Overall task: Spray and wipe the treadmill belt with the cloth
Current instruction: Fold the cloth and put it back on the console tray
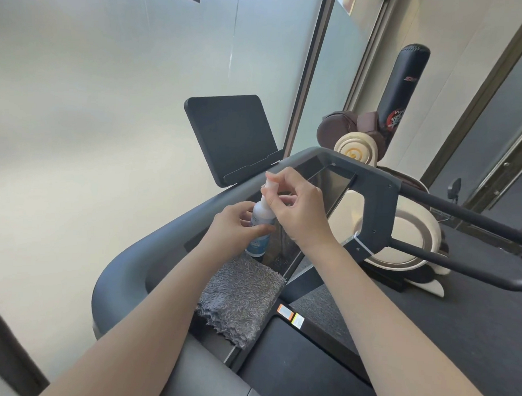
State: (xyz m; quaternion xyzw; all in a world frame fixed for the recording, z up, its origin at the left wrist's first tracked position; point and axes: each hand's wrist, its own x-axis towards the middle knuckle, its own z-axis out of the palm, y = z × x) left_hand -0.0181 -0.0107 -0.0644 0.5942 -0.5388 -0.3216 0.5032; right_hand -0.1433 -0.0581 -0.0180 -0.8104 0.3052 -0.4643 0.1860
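Observation:
A small white spray bottle [260, 227] with a blue label stands upright on the treadmill console [169, 233]. My left hand [238, 226] grips the bottle's body. My right hand [298, 205] pinches the bottle's clear cap [273, 182] at the top. A grey fluffy cloth [241, 298] lies folded on the console just in front of the bottle, its frayed edge hanging toward the black treadmill belt [295, 356] below.
The treadmill's dark screen [232, 137] rises behind the bottle, against a frosted glass wall. Black handrails [466, 214] run to the right. A brown and cream massage chair [400, 232] and a black punching bag [402, 93] stand beyond on dark carpet.

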